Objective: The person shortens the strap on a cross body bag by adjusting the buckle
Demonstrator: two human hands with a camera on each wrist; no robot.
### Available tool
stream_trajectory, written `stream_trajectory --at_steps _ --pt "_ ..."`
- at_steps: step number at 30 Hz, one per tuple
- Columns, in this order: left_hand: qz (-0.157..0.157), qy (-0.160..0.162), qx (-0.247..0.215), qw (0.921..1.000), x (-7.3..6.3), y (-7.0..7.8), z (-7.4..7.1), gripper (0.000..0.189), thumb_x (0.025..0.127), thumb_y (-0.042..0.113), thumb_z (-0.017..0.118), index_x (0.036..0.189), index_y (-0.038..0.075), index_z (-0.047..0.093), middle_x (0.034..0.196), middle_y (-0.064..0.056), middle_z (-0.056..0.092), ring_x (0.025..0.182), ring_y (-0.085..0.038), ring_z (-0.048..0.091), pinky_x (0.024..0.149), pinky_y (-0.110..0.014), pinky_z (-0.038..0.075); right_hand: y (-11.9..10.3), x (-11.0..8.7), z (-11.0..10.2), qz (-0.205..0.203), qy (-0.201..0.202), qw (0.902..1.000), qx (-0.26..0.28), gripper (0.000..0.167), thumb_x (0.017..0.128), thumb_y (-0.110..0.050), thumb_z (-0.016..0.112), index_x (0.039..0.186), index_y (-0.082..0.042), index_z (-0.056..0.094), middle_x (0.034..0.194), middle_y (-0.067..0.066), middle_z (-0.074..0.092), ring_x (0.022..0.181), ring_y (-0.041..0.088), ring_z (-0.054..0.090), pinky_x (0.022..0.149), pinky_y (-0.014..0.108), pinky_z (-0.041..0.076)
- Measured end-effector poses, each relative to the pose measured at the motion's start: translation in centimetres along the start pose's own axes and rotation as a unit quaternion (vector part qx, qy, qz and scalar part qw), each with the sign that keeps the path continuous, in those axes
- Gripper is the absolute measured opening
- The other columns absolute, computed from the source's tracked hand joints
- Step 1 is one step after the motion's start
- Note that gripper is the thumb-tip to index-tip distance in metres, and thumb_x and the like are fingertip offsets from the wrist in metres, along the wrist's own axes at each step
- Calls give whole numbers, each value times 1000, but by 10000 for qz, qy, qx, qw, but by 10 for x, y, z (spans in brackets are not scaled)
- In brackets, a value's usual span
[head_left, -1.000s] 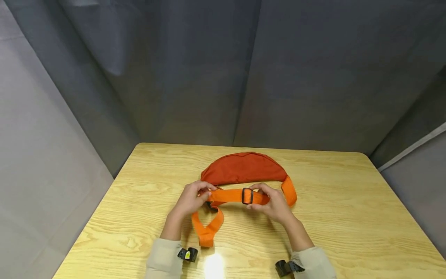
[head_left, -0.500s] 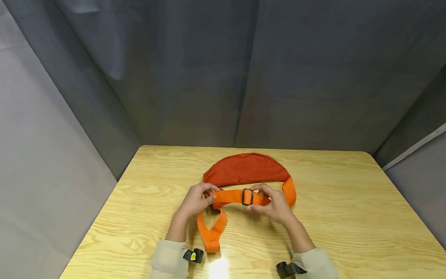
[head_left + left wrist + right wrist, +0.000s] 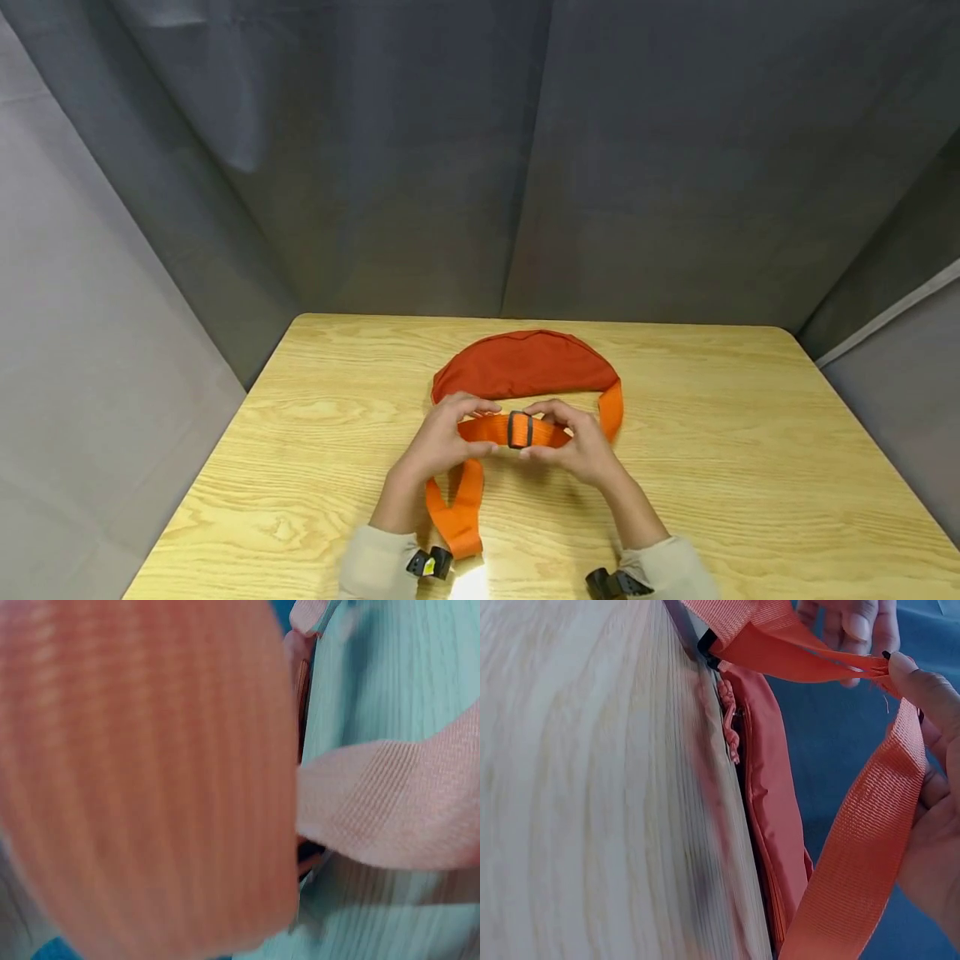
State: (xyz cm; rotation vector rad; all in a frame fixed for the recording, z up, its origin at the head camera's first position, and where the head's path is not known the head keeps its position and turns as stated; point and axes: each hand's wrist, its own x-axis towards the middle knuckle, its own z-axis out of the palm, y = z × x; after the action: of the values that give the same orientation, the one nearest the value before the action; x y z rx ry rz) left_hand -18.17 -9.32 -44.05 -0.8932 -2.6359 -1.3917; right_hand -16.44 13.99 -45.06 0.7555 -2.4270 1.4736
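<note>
A red waist bag (image 3: 525,367) lies on the table with its orange strap (image 3: 491,430) raised in front of it. My right hand (image 3: 581,443) holds the strap by its edges, thumb and fingers beside a black slider buckle (image 3: 519,430). On the buckle's other side, my left hand (image 3: 442,437) grips the strap between thumb and fingers. A strap loop (image 3: 459,521) hangs below my left hand. In the right wrist view, my right thumb (image 3: 922,679) presses the strap by the buckle, which is mostly hidden. A strap close-up (image 3: 150,780) fills much of the left wrist view.
The wooden table (image 3: 720,450) has rounded far corners. Dark grey curtains (image 3: 405,167) stand behind it, with lighter fabric (image 3: 97,275) at the left. A zipper pull cord (image 3: 729,720) hangs from the bag. A camera sits on each wrist.
My left hand has slid right along the strap toward the buckle, its thumb and fingers now spread across the strap. The buckle and right hand have shifted slightly left. The bag stays in place.
</note>
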Motion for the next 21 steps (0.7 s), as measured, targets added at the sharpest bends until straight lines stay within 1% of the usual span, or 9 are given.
stream_trajectory --at_steps 3,6,10,14,15,16,18,21 --pt "42 -34 2 10000 1 2 4 48 69 17 84 113 14 65 107 0 60 100 -23 53 85 -40 44 -15 1 0 -50 -99 9998 192 46 65 1 83 106 -1 63 83 11 63 71 28 56 63 37 48" --pt "5 -35 -110 9999 2 3 6 49 68 18 85 112 16 64 109 5 61 102 -17 53 87 -38 43 -27 3 -1 -37 -210 9989 406 45 66 1 82 106 2 61 87 14 63 73 31 56 64 36 49" --pt "23 -43 -295 9996 4 3 8 52 67 20 85 114 16 64 110 8 62 101 -10 54 88 -34 43 -28 4 -2 37 -248 9981 569 44 67 0 81 107 3 61 95 15 64 74 34 56 64 34 50" --pt "155 56 -357 9992 6 2 11 53 66 20 85 114 15 63 109 8 62 97 -9 55 85 -30 45 -26 5 -4 -76 -261 9983 513 45 68 0 80 109 3 61 94 15 64 75 32 56 65 33 49" --pt "202 93 -359 9991 7 3 11 52 66 19 85 113 15 63 108 8 62 97 -9 56 84 -30 45 -22 4 -3 -126 -269 9983 497 46 69 -2 81 110 1 60 93 13 64 75 30 56 65 32 49" --pt "250 123 -358 9990 7 3 12 52 66 19 85 113 15 64 108 8 62 97 -9 56 84 -29 45 -22 5 -4 -128 -309 9982 498 47 69 -2 80 112 2 59 92 13 63 76 30 57 66 33 49" --pt "332 166 -349 9987 8 4 12 51 66 17 85 112 14 64 107 8 62 97 -8 56 85 -29 44 -23 4 -7 -4 -436 9974 580 51 71 -2 79 116 2 56 91 12 62 78 28 58 69 34 49" --pt "384 226 -396 9982 8 5 12 50 66 15 85 111 14 64 107 8 63 97 -9 56 86 -31 44 -20 3 -15 344 -621 9949 718 53 75 -3 77 121 3 51 89 11 62 78 27 60 70 33 49"
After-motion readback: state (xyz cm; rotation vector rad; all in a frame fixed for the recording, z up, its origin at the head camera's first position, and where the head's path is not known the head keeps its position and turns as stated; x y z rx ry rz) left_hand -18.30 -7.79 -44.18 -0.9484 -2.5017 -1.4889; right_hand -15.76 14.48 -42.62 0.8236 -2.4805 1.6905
